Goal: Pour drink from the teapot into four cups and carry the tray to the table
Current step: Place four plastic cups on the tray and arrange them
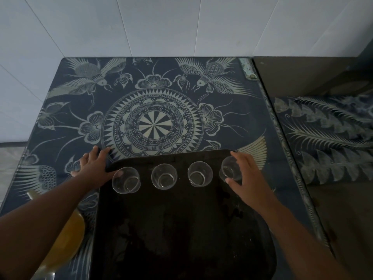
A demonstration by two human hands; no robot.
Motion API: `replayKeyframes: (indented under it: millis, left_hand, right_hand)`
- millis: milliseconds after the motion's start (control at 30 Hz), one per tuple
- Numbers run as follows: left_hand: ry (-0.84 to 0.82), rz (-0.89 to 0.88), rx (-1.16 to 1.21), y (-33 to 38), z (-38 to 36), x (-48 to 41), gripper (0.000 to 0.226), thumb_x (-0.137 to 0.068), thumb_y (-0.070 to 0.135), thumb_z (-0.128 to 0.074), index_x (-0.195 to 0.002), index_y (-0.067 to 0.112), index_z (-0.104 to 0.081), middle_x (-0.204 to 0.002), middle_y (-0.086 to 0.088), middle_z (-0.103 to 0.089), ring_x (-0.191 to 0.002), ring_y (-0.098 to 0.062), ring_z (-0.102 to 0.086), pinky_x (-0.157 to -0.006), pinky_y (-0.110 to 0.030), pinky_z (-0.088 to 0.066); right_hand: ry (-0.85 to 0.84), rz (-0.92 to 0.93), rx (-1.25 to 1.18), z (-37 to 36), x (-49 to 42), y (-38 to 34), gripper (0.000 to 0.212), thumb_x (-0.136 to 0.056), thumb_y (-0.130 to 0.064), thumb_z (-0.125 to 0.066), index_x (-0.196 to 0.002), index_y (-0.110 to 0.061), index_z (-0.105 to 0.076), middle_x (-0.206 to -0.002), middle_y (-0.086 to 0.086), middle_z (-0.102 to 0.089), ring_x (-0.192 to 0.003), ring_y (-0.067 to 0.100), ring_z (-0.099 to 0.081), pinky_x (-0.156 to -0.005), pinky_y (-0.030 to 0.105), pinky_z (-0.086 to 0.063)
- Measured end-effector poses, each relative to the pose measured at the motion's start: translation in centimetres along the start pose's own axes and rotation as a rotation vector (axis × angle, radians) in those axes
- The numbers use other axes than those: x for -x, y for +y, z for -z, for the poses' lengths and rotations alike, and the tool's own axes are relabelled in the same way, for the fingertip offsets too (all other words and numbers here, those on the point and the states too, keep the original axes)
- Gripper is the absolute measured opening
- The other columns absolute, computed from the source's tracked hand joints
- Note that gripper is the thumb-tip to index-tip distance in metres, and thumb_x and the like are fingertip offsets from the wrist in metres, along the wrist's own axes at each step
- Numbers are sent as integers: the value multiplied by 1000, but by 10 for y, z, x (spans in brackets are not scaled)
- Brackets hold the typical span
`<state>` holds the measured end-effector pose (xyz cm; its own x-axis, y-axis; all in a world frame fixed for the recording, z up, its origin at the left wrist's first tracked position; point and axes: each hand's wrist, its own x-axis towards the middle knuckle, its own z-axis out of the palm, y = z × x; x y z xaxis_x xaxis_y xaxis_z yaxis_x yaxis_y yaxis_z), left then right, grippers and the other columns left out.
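A black tray (181, 229) lies on the patterned blue table (153, 110). Several clear glass cups stand in a row along its far edge: one at the left (126, 179), two in the middle (164, 176) (199, 173), and one at the right (230, 171). My right hand (245, 174) is wrapped around the right cup. My left hand (94, 164) rests on the tray's far left corner with fingers spread, thumb by the left cup. A yellowish teapot (66, 237) sits at the lower left, mostly hidden under my left forearm.
White tiled wall (141, 25) stands behind the table. A second dark surface with a patterned cloth (327, 134) adjoins on the right, with a glass edge between.
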<state>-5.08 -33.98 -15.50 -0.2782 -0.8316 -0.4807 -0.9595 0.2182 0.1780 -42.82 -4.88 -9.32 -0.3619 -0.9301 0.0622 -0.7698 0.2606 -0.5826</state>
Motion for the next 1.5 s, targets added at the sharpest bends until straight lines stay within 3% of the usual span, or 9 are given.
replayKeyframes:
  millis: [300, 633, 800, 900, 1167, 1333, 1433, 1500]
  left_hand:
    - [-11, 7, 5, 3, 2, 2, 116, -75, 69, -76, -163, 36, -10, -174, -9, 6, -157, -45, 4, -118, -77, -16]
    - [-9, -5, 5, 2, 2, 2, 116, -75, 68, -77, -164, 33, -11, -174, -11, 5, -157, -45, 3, -119, -75, -15]
    - [-15, -2, 4, 3, 3, 2, 115, -75, 67, -77, -164, 33, -11, -174, -11, 5, -157, -45, 4, -119, -76, -16]
    - [-20, 5, 6, 2, 4, 2, 115, -75, 67, -77, -163, 34, -11, -174, -10, 5, -157, -45, 3, -118, -76, -16]
    - [-55, 13, -17, 3, 8, 5, 112, -76, 73, -73, -163, 37, -11, -174, -7, 5, -157, -45, 3, -117, -77, -18]
    - [-17, -29, -22, 5, 19, 15, 79, -94, 51, -67, -160, 25, -35, -169, -16, -23, -154, -44, -20, -122, -60, -25]
    - [23, -105, 16, 11, 30, 32, 46, -97, 34, -68, -139, 15, -63, -144, -19, -58, -126, -39, -58, -106, -48, -45]
    - [67, -133, 76, 18, 35, 48, 33, -97, 27, -68, -126, 12, -71, -127, -18, -70, -111, -36, -67, -95, -44, -50]
  right_hand:
    - [-12, -24, 10, -2, 6, -2, 74, -81, -21, -77, -143, -20, -38, -136, -9, -37, -120, 4, -41, -90, 10, -35]
    - [-15, -58, 3, -2, 4, -1, 70, -80, -21, -78, -140, -18, -42, -132, -9, -38, -117, 5, -44, -84, 5, -36]
    - [-26, -65, -9, -2, 4, -1, 73, -80, -21, -77, -142, -18, -39, -134, -7, -39, -119, 7, -45, -92, 17, -42]
    - [-39, -73, -8, -3, 4, 1, 80, -80, -21, -78, -146, -19, -34, -136, -6, -38, -120, 7, -45, -89, 15, -40]
    - [-47, -72, -21, 1, 6, -1, 92, -75, -27, -82, -150, -22, -29, -139, -3, -34, -124, 8, -40, -98, 27, -40]
    - [-48, -35, 4, 13, 7, -11, 86, -75, -27, -83, -146, -20, -36, -139, 1, -36, -128, 16, -41, -104, 33, -42]
    - [-50, -14, 17, 19, 7, -20, 81, -77, -28, -81, -145, -19, -39, -141, 2, -37, -130, 17, -40, -105, 35, -42]
    - [-42, 12, 20, 21, 7, -27, 77, -78, -30, -79, -143, -19, -40, -139, -1, -38, -127, 13, -39, -103, 32, -41]
